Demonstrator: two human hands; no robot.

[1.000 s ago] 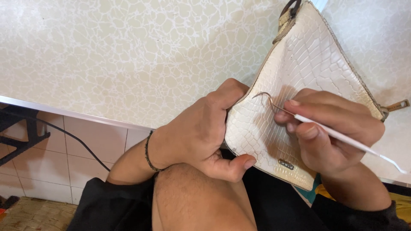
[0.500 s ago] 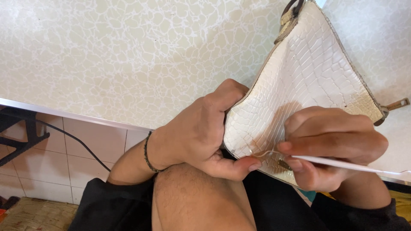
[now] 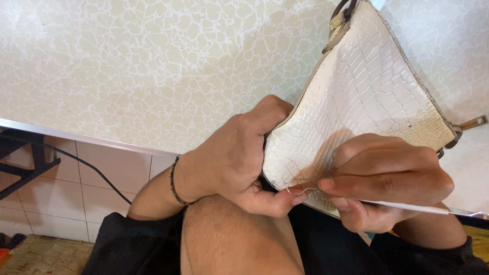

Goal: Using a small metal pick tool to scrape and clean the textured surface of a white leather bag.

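A white bag with a scale-embossed surface rests tilted over my knee and the table's edge. My left hand grips its lower left corner, thumb pressed under the bottom edge. My right hand pinches a thin white-handled tool whose hooked metal tip lies at the bag's bottom seam, right beside my left thumb. A dark beaded band circles my left wrist. Metal strap fittings show at the bag's top and right corners.
A cream table top with a crackle pattern fills the upper view, edged by a metal strip. Below it are pale floor tiles, a black cable, a dark frame leg and a woven mat. My bare knee is underneath.
My right hand has moved down from the middle of the bag's face to its bottom edge, and the hooked tip now sits at the seam near my left thumb.
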